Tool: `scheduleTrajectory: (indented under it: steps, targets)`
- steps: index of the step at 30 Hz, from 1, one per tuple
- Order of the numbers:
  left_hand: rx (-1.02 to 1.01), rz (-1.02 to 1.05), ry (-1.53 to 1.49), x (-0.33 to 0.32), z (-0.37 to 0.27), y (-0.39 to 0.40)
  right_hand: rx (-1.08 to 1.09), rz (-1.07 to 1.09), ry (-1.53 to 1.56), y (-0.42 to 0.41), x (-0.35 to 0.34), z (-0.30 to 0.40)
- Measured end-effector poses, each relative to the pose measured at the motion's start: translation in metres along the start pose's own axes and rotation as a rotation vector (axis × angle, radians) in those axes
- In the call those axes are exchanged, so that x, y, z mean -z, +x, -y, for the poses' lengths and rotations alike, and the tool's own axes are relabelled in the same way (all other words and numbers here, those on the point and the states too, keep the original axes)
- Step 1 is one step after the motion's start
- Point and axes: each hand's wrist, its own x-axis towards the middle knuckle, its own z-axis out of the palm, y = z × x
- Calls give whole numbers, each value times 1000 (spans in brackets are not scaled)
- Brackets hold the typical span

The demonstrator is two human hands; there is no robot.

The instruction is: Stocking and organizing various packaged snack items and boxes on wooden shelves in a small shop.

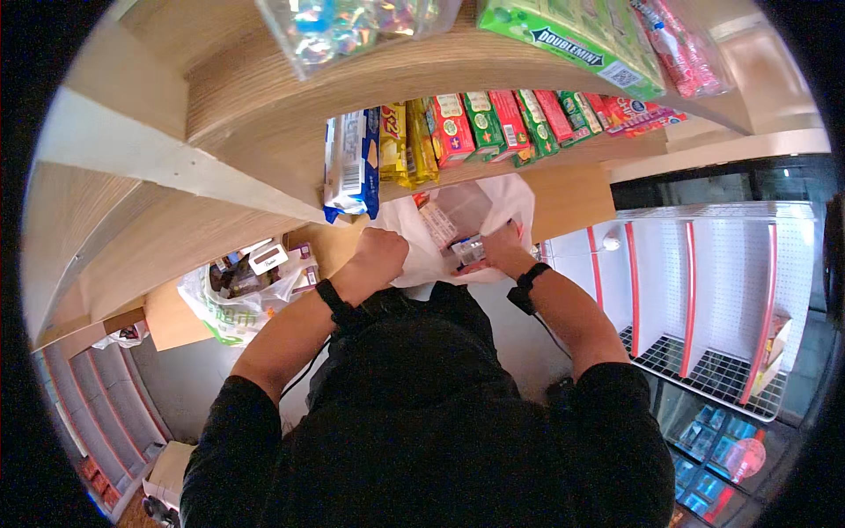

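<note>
A white plastic bag [455, 198] stands with its mouth spread in front of my body, under the shelf of snack packs. My left hand [383, 254] is closed in a fist on the bag's left rim. At the right rim, my right hand [505, 247] grips the plastic, its fingertips partly hidden by the folds. Inside the bag lie a pale packet with printed writing [437, 223] and a clear and blue pack [469, 251]. More goods low in the bag are too covered to tell.
Boxes and packs of snacks [452, 129] line the wooden shelf above, beside a blue and white packet [350, 165] jutting over its edge. Higher up is a green Doublemint box [574, 49]. Another filled plastic bag [254, 284] sits at left. White racks [719, 284] stand at right.
</note>
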Motion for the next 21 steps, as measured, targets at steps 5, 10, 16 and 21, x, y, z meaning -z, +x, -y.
scheduleTrajectory:
  steps: [5, 10, 16, 21]
  targets:
    - [23, -93, -83, 14, -6, -1, -75, -7, 116, -47, 99, 24]
    - [-78, -439, -123, 49, -17, -16, 138, -138, 352, -53, 107, 19]
    - [-154, -397, -168, 37, -16, -19, 40, -461, 326, -64, 130, 19]
    - [-129, -576, -44, 14, -22, -6, 29, -477, 454, -68, 134, 19]
